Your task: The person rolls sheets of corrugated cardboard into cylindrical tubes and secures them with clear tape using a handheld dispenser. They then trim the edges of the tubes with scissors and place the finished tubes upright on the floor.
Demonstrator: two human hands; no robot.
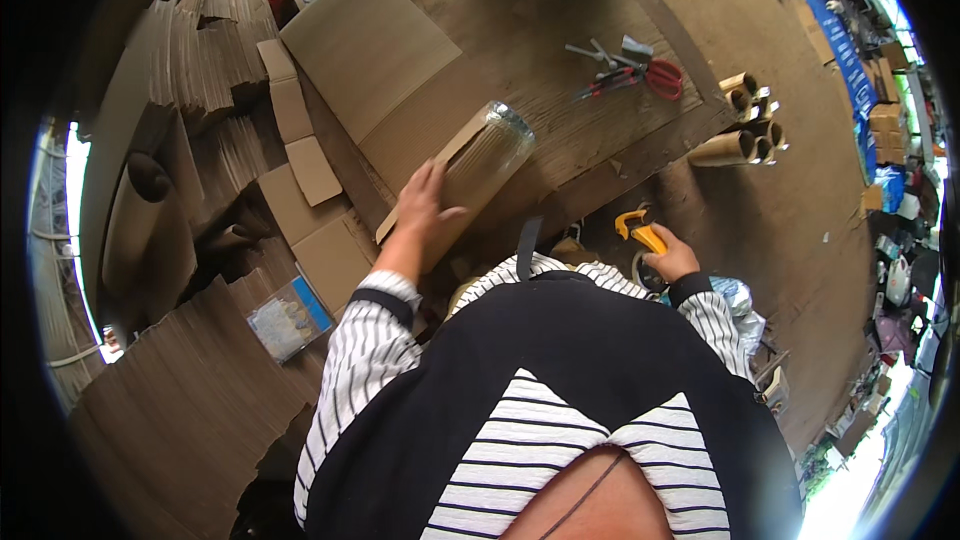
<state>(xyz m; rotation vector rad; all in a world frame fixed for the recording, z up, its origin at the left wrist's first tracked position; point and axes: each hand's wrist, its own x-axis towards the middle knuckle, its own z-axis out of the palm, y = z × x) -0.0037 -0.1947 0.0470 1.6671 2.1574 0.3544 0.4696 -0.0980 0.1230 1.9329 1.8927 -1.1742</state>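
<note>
My left hand lies on a long folded cardboard package, fingers stretched along its top and thumb apart. Shiny clear tape wraps the far end of the package, which rests slantwise at the near edge of the work table. Off to the right, past the table's near edge, my right hand is closed round the handle of a yellow tape dispenser. A roll of tape shows partly beneath that hand.
Red-handled scissors lie on the table with other small tools. An opened cardboard sheet covers its left part. Stacks of flattened cardboard fill the left side, with a blue-and-white packet on top. Cardboard tubes stand beyond the table's right corner.
</note>
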